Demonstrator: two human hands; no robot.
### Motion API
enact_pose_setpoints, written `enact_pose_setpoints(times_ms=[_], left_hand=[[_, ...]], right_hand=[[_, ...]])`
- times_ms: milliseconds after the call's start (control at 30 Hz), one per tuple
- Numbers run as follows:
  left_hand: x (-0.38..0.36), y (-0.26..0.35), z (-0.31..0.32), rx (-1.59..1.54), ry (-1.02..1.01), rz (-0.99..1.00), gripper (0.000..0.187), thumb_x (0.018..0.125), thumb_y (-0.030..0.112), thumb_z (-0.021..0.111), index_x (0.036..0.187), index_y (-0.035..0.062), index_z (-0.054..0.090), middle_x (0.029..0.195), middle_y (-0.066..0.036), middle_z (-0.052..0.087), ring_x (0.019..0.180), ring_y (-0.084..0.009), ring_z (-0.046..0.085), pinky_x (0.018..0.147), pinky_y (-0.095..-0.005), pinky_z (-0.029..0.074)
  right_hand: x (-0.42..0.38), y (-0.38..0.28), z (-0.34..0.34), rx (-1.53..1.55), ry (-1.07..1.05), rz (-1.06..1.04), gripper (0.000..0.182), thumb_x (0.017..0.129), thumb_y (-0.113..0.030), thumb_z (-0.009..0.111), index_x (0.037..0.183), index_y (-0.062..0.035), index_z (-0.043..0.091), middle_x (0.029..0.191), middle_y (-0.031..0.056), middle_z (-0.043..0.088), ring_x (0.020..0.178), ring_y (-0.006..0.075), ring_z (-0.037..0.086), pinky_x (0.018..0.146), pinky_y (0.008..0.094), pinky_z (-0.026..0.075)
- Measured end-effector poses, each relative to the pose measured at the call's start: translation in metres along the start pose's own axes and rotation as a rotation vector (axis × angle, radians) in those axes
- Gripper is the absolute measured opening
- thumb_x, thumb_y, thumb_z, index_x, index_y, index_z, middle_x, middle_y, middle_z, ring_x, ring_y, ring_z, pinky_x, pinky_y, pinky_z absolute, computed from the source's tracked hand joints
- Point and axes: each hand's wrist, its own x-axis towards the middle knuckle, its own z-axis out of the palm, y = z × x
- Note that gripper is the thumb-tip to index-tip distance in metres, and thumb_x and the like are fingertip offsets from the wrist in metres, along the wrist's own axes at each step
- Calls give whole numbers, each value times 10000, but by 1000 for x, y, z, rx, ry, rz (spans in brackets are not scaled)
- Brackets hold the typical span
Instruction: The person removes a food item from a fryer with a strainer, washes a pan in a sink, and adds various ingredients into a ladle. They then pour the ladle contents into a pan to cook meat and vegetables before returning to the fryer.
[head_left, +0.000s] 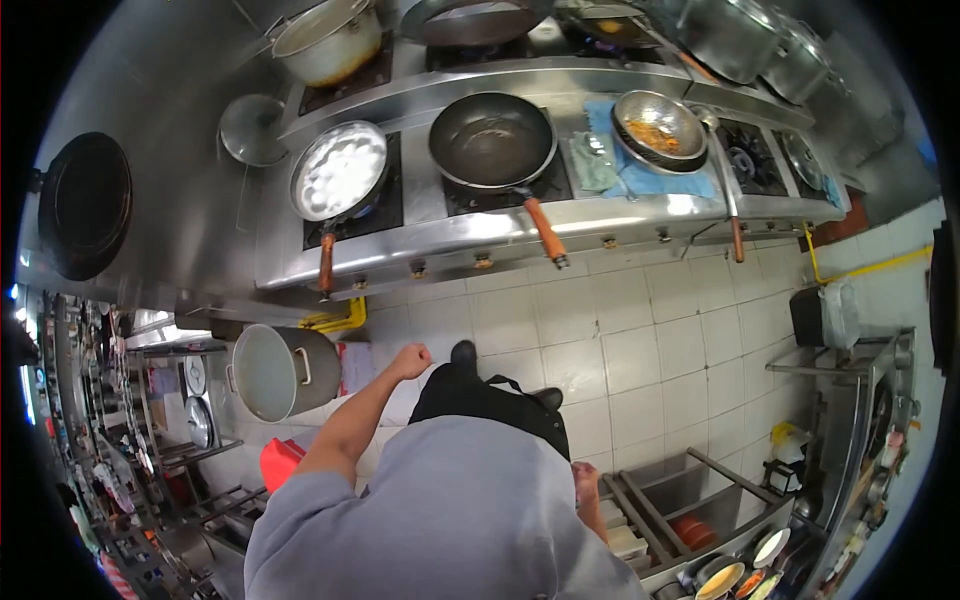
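My left hand (410,362) is in front of my left side above the floor, fingers curled into a loose fist with nothing visible in it. Low at my right side is my right hand (585,482), partly hidden by my shirt; its fingers look curled, and whatever they may hold cannot be made out. Neither hand touches the stove (400,245). On the front burners stand a pan of white, foamy contents (342,172) and an empty dark wok (492,140), their wooden handles pointing toward me. A metal strainer with orange bits (655,125) rests over a dark pan.
A large pot (272,372) stands left of my left hand. Behind the front burners are a deep pot (328,45) and more pans. A ladle (733,190) lies across the stove's right part. Metal racks (650,510) stand at my right; food bowls (720,578) are behind.
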Motion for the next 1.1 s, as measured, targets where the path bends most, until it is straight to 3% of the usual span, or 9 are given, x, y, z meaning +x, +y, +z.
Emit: enact_pose_setpoints(times_ms=[67,167,267,400,533,633,800,1000,1100], left_hand=[[-5,26,8,-1,22,5,164,747,199,630,765,37,656,785,-158,680,723,-296,649,684,-386,512],[-8,51,28,14,5,-43,164,755,197,634,764,36,658,774,-152,684,721,-272,649,678,-379,512],[-2,55,52,41,-71,-33,173,762,206,626,774,39,669,763,-142,690,734,-262,656,685,-375,515],[9,77,74,96,-155,-42,210,763,229,616,797,32,679,784,-167,692,771,-293,667,709,-393,518],[28,102,83,147,-188,-15,234,761,239,609,830,30,691,833,-198,693,809,-334,668,735,-418,519],[57,111,94,127,-235,-38,248,759,232,609,861,25,699,851,-207,692,831,-334,670,756,-410,523],[116,142,102,56,-230,-128,283,756,257,633,860,1,696,866,-216,694,800,-336,666,759,-404,522],[176,190,109,-223,-86,-181,218,806,219,620,814,5,661,765,-123,675,733,-212,650,663,-363,506],[192,181,120,-461,-53,-63,158,881,230,626,903,75,612,750,-24,608,670,-139,587,562,-306,483]], right_hand=[[3,10,-27,-116,4,141,149,880,-121,550,1007,-79,613,781,36,616,653,156,606,554,341,537],[-6,-4,-59,18,171,214,153,882,-122,533,1003,-67,608,771,36,607,653,158,607,546,345,533],[1,-22,-98,26,213,160,143,923,-150,519,990,-49,596,760,55,586,626,170,571,507,322,498],[35,-53,-134,195,227,26,166,922,-136,519,1036,-36,587,835,81,623,696,189,614,551,352,539],[61,-160,-131,67,265,-91,188,915,-140,545,1047,-13,584,812,71,624,680,165,623,557,312,538],[71,-256,-116,-104,267,-211,198,922,-122,564,1101,-38,577,890,70,637,761,172,638,608,313,540],[91,-385,-95,-215,261,-557,210,914,-126,598,1099,-29,579,891,47,629,753,126,620,614,281,522],[81,-558,-68,-370,282,-878,203,907,-117,612,1088,-26,599,896,34,624,765,114,569,641,247,489],[89,-647,-51,-414,233,-1013,219,872,-28,626,1089,-13,601,1032,86,615,807,157,597,638,272,508]])
